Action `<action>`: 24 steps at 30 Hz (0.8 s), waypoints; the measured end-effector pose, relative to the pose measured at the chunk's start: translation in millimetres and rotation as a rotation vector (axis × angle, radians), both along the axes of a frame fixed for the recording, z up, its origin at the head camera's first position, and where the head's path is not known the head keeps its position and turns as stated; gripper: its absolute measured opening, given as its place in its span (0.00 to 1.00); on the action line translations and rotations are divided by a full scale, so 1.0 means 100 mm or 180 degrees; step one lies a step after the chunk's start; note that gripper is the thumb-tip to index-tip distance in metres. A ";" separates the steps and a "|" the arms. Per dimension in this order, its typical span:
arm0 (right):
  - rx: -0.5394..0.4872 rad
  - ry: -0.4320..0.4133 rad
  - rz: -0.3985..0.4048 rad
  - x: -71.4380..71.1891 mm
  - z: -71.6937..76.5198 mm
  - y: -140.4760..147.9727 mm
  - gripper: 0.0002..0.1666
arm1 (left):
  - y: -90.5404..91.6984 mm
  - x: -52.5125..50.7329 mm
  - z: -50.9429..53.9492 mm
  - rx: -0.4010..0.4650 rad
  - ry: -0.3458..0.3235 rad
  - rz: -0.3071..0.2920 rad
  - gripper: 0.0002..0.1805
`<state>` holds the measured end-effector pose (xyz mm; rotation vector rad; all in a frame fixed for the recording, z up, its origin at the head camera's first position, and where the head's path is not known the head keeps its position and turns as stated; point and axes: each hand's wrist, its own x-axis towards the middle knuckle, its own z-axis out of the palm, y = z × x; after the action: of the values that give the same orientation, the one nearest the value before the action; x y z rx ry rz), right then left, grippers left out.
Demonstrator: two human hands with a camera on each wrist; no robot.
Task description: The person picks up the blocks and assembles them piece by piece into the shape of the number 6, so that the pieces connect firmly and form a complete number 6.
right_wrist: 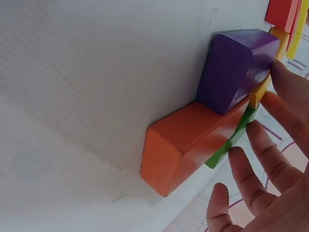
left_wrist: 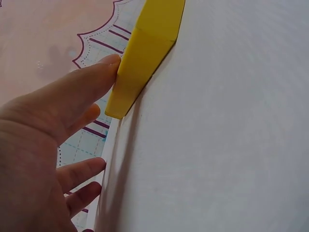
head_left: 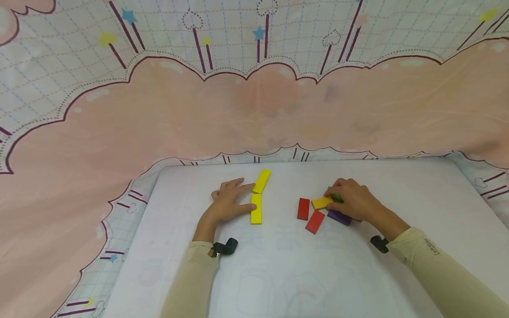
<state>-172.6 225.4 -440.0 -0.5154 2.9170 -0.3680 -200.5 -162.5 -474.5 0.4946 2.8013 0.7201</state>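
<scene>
In the head view my left hand (head_left: 229,202) lies beside two bright yellow blocks. Its thumb touches the lower yellow block (head_left: 256,215), and its index finger reaches the tilted upper yellow block (head_left: 262,180). The left wrist view shows the thumb against a yellow block's side (left_wrist: 140,58). Farther right, my right hand (head_left: 354,199) pinches an orange-yellow block (head_left: 320,203) between thumb and index finger. Under and around that hand are a green block (head_left: 336,197), a purple block (head_left: 339,217) and an orange block (right_wrist: 181,145); the hand partly hides them in the head view.
Left of the coloured group lie two red blocks, one nearly upright in the head view (head_left: 303,209) and one slanted (head_left: 315,221). All rest on a white tabletop (head_left: 278,269). A patterned pink cloth (head_left: 222,115) hangs behind the table's far edge.
</scene>
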 end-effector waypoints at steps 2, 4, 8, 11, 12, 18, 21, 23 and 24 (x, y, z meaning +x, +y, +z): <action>-0.0017 -0.0020 -0.0003 0.00 0.00 0.01 0.20 | 0.00 -0.01 -0.01 -0.0008 -0.0006 0.0016 0.39; -0.0027 -0.0050 -0.0014 0.00 0.00 0.01 0.20 | 0.00 -0.01 -0.04 -0.0024 -0.0013 0.0031 0.39; -0.0060 -0.0141 -0.0024 0.00 0.00 0.00 0.20 | -0.01 -0.02 -0.06 -0.0042 -0.0032 0.0045 0.39; -0.0129 -0.0233 -0.0024 -0.02 0.00 0.00 0.21 | -0.02 -0.01 -0.06 -0.0037 -0.0027 0.0037 0.39; -0.0156 -0.0263 -0.0026 -0.03 -0.01 0.00 0.21 | -0.02 -0.01 -0.05 -0.0034 -0.0024 0.0034 0.39; -0.0264 -0.0358 -0.0052 -0.08 -0.02 0.00 0.20 | -0.02 -0.01 -0.06 -0.0015 -0.0004 0.0017 0.38; -0.0331 -0.0441 -0.0146 -0.08 -0.02 -0.01 0.20 | -0.02 0.00 -0.07 0.0000 -0.0005 0.0006 0.37; -0.0402 -0.0480 -0.0181 -0.08 -0.01 -0.01 0.19 | -0.02 0.00 -0.07 0.0020 0.0000 -0.0004 0.37; -0.0452 -0.0490 -0.0191 -0.07 -0.01 -0.01 0.18 | -0.02 0.00 -0.07 0.0028 0.0000 -0.0007 0.37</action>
<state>-179.8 224.4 -440.7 -0.3994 2.7754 -0.5983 -200.6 -164.0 -481.0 0.4994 2.7984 0.7322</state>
